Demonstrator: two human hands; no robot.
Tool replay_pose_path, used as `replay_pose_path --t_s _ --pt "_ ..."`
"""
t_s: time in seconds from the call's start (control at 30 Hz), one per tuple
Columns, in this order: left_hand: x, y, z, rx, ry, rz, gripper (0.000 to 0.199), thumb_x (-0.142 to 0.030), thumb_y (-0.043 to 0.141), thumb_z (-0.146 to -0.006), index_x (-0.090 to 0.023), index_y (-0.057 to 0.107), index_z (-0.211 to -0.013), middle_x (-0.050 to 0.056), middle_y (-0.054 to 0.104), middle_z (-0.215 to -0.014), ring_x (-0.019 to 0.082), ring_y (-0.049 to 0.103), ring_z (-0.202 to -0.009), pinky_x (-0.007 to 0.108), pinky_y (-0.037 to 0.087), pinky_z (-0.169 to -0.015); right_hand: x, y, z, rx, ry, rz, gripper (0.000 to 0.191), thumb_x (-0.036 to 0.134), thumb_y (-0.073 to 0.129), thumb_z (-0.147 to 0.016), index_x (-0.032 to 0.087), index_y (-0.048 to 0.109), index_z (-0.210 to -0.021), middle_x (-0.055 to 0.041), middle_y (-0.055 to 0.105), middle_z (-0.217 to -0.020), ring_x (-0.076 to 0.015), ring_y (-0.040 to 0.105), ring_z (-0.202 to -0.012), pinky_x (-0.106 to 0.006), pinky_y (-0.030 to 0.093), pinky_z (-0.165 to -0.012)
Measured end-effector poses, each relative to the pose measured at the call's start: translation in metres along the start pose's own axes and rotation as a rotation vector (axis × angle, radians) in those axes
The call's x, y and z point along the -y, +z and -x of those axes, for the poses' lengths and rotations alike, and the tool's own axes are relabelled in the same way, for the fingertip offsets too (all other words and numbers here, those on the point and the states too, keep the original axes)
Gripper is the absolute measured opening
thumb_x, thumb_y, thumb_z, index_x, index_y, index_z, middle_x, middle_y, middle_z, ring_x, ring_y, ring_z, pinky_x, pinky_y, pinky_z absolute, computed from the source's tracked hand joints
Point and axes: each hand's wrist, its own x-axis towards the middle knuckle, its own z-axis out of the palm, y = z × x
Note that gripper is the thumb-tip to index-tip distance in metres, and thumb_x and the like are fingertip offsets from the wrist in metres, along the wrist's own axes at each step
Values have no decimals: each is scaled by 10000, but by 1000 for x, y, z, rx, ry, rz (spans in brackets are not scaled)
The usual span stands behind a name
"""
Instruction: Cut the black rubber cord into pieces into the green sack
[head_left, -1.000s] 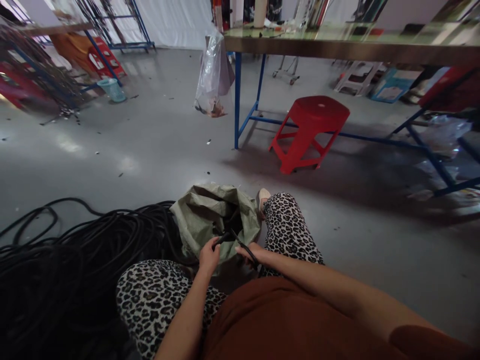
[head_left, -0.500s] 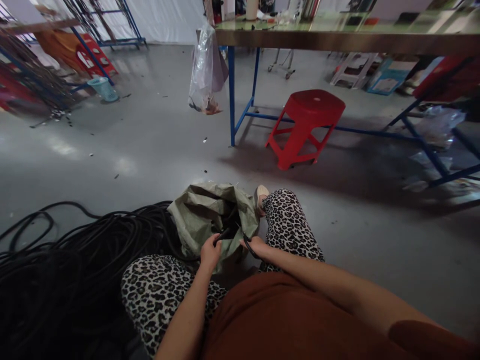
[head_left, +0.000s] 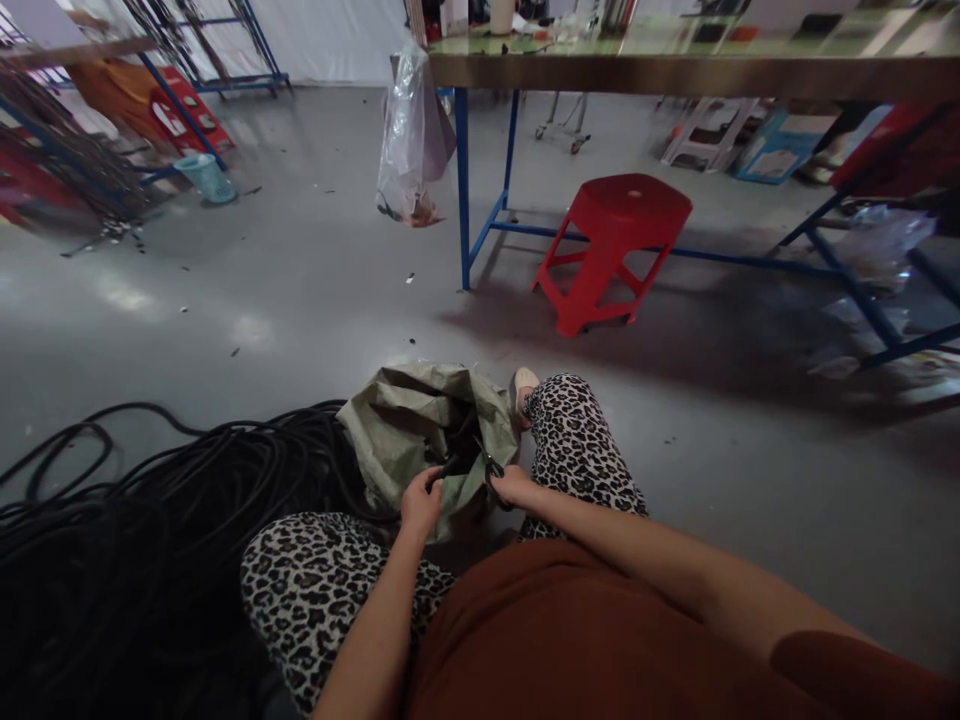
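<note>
Pinching a short black rubber tube (head_left: 444,470) between curled fingers, the left hand (head_left: 420,502) holds it over the mouth of an open green woven sack (head_left: 397,425) on the grey floor between the person's knees. Just beside it, the right hand (head_left: 512,485) is closed around the handles of dark scissors (head_left: 491,470), whose blades point toward the tube's end. Leopard-print trousers (head_left: 577,450) flank the sack. A heap of black cable (head_left: 150,520) lies to the left. A red plastic stool (head_left: 611,245) stands well apart, by a blue-legged table (head_left: 461,170).
</note>
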Motion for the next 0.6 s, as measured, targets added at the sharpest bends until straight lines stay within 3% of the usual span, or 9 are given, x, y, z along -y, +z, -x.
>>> replay_pose_path --t_s 0.1,0.3,0.47,0.6 --pt "0 -1 1 -11 4 8 285 -188 561 -789 -154 703 -1033 102 733 -1035 241 675 -973 395 511 -923 -3 3 -3 22 6 -63 328 390 574 -880 113 664 -728 -73 642 -648 -148 625 -583 -189 381 -464" --pt "-3 -2 2 -21 2 9 287 -171 563 -783 -150 705 -1031 109 727 -1054 246 664 -1008 402 496 -948 -8 8 -5 102 -43 -299 385 468 717 -781 139 566 -649 31 494 -477 -72 468 -390 -157 324 -372" --pt "-6 -4 3 -44 14 28 268 -174 560 -785 -158 711 -1007 103 730 -1034 236 666 -988 393 499 -939 -8 8 -3 352 29 -504 447 570 634 -833 141 534 -758 28 546 -495 -94 524 -363 -168 396 -349" --pt "-9 -5 4 -72 18 30 267 -172 552 -781 -156 709 -996 102 732 -1015 230 669 -965 393 501 -933 -10 11 -4 423 28 -521 434 552 578 -886 124 554 -819 12 581 -529 -98 553 -367 -165 419 -347"
